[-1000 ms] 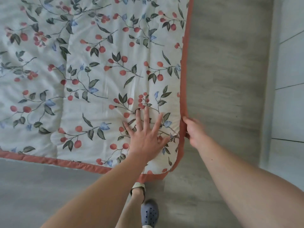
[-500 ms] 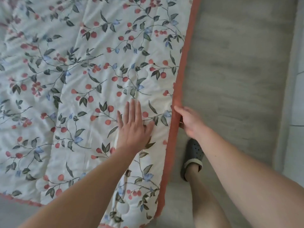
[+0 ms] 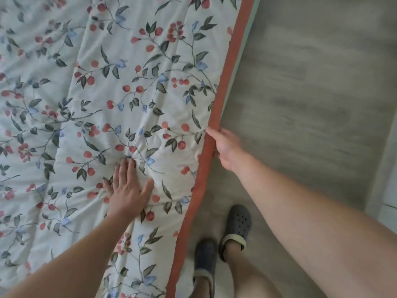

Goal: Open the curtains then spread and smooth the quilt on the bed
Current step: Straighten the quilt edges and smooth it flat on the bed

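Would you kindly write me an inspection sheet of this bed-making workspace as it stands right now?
Surface: bed fully covered; only a pale green strip shows beside the quilt's border.
Job's things: white padded quilt with red berries and green leaves, spread out, creased near the palm; terracotta border along its right side.
Clutter: nothing seen.
Grips: left hand pressed flat on the quilt; right hand closed on the border.
Cables: nothing seen.
Surroundings: grey wood-look floor; person's feet in dark perforated clogs beside the bed; curtains out of view.
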Tool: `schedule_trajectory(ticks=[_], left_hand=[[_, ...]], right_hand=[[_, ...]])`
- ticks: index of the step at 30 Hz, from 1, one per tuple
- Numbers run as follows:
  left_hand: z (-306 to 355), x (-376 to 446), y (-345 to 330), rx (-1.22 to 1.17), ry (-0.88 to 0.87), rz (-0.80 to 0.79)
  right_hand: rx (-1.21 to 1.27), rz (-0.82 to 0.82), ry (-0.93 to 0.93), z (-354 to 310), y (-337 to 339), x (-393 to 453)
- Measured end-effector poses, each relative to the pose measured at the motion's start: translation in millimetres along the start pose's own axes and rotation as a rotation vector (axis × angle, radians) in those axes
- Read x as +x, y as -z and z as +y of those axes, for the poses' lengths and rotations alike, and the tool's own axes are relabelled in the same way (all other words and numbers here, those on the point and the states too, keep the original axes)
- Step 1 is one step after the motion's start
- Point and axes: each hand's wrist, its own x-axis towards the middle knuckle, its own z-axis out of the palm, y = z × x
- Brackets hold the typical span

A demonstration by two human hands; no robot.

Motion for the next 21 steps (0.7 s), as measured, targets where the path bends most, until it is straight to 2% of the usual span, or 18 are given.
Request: schedule_trajectory(ticks=[3,6,8,10,12,15,18,21], left_hand=[[53,19,29,-0.082,0.009,0.149],[131,75,57,-0.089,-0.224,0.240],[175,114,74,-0.125,-0.277,0.271],[211,152,84,-0.158,-0.241,0.247],[232,171,87,-0.144,-0.210,0.189],[241,181,90,-0.100,-0.198,0.151],[250,190,106,-0.087,-0.196,0.139],[268,211,130,-0.119,-0.217,0.168]], right_hand=[[0.026,0.017,0.031,-30,7,13],[0.039,0.028,-0.002,-53,11,27],[-0.029,0.061,0.019,-60,16,40],[-0.079,0.138,0.011,-60,31,58],[-0.084,0.191,-0.099,-56,40,61],[-0.012,0.169,-0.218,-73,32,63],[0.077,0.152,-0.205,-126,24,76],[0.137,0.058,-0.083,-193,23,100]])
